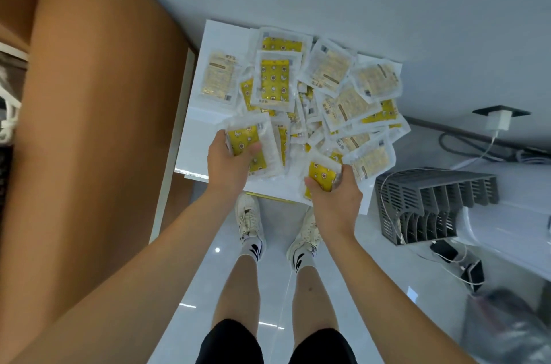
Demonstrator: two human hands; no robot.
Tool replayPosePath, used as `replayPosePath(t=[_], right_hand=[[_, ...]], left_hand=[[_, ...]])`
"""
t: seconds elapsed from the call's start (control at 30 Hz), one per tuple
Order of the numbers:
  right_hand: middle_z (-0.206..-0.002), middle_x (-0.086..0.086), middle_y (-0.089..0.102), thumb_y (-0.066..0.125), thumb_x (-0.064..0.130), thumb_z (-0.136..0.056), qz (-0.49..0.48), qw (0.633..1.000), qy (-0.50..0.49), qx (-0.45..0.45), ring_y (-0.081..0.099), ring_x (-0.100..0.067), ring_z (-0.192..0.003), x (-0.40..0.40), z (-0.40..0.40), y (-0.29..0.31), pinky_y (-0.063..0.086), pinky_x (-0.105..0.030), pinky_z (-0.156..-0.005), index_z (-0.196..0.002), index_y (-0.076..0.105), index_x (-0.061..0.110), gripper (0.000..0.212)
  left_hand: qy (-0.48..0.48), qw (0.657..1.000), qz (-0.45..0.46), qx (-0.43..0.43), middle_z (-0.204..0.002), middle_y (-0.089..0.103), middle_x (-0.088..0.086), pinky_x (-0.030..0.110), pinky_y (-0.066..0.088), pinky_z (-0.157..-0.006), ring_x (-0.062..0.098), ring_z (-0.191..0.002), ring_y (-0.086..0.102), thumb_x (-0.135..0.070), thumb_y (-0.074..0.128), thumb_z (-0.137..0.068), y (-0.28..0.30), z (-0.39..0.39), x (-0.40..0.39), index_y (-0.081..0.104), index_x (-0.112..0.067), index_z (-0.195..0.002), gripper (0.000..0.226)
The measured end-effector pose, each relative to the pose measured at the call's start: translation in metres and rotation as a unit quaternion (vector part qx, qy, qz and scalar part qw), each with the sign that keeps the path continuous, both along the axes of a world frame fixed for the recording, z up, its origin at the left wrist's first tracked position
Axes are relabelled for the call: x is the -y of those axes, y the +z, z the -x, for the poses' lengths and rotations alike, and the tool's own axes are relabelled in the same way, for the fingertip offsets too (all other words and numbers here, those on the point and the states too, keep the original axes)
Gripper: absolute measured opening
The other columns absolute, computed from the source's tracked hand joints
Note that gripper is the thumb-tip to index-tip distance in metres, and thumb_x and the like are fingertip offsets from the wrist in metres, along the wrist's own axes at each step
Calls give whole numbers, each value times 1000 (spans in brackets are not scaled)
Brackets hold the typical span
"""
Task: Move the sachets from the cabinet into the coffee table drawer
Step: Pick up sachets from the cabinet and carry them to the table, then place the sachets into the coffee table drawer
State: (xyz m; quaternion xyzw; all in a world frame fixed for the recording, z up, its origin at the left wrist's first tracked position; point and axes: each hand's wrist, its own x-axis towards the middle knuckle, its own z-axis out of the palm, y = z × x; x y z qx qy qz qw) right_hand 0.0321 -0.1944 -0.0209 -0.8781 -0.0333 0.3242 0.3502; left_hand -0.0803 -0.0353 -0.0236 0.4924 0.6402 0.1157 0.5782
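Our left fingers (253,149) clutch several stacked sachets (250,149), our right fingers (310,183) grip one sachet (322,175); well over ten more heaped (328,89) on the white worktop (214,35).

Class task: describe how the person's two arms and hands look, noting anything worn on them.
Both forearms are bare, with no sleeves in view. The left hand and right hand wear no gloves, and no rings, watch or bracelet can be seen on either.

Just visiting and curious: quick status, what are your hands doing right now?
Left hand grip on a sachet. Right hand grip on another sachet. Pile of sachets on white cabinet top. Nothing blocking.
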Motion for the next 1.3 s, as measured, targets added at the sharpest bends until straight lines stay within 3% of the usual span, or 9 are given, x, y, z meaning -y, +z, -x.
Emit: replayPosePath(t=[0.23, 0.37, 0.47, 0.57, 0.7, 0.9, 1.03, 1.17, 1.3], right_hand=[[-100, 12, 71, 86, 15, -81, -115, 989, 34, -85, 67, 7, -85, -43, -31, 89, 56, -18, -77, -113, 63, 23, 40], [-144, 11, 55, 88, 24, -78, -154, 974, 127, -112, 52, -4, -132, -77, -36, 190, 44, -35, -112, -145, 50, 18, 77], [-123, 22, 58, 87, 17, -79, -184, 960, 186, -103, 56, 8, -107, -91, -35, 266, 47, -24, -100, -126, 52, 27, 60], [-105, 6, 72, 90, 13, -70, -203, 947, 236, -75, 71, -6, -91, -96, -22, 326, 59, -45, -89, -113, 55, 31, 58], [-99, 0, 75, 86, 7, -72, -220, 918, 318, -85, 74, -16, -87, -99, 16, 392, 61, -49, -85, -107, 54, 34, 55], [-102, 1, 78, 84, 4, -78, -239, 832, 481, -140, 76, -18, -93, -115, 127, 448, 64, -43, -81, -111, 68, 19, 40], [-105, 4, 77, 81, 5, -84, -238, 765, 565, -195, 76, -11, -91, -120, 239, 474, 62, -28, -72, -120, 67, 20, 41], [-99, 3, 77, 78, 0, -85, -231, 699, 634, -237, 75, -10, -88, -113, 368, 485, 60, -23, -69, -110, 67, 22, 36], [-101, -2, 77, 78, 0, -85, -201, 652, 684, -258, 76, -13, -87, -95, 506, 475, 59, -22, -66, -114, 66, 13, 35]], left_hand=[[53, 994, 16, 90, -102, 75, 5, 22, 58, -66, 13, -88, 75, -5, 71, -92, 104, 9, -7, 63, -7, -113, 23], [54, 992, -28, 108, -104, 75, 5, 31, 61, -73, 16, -93, 74, -7, 71, -93, 201, 31, -15, 65, -10, -112, 21], [55, 990, -53, 122, -98, 76, 3, 35, 61, -73, 19, -90, 75, -9, 73, -92, 270, 48, -8, 67, -14, -105, 16], [88, 983, -91, 131, -99, 77, 5, 39, 62, -74, 24, -91, 75, -11, 73, -92, 329, 78, 8, 68, -11, -108, 17], [169, 968, -118, 140, -104, 77, 7, 43, 62, -82, 27, -97, 74, -11, 69, -94, 394, 130, 43, 67, -11, -113, 19], [312, 931, -150, 113, -105, 77, -2, 35, 61, -82, 18, -96, 74, -11, 64, -97, 460, 236, 88, 68, -20, -117, 22], [424, 883, -179, 97, -107, 75, 7, 27, 61, -69, 12, -86, 74, 1, 58, -97, 492, 330, 125, 64, -10, -120, 26], [513, 835, -187, 70, -93, 71, 0, 10, 48, -50, -3, -67, 69, 4, 51, -96, 509, 432, 172, 64, -9, -111, 24], [598, 777, -190, 55, -92, 72, 0, 12, 49, -51, 0, -69, 70, 4, 52, -94, 499, 543, 221, 66, -13, -106, 25]])
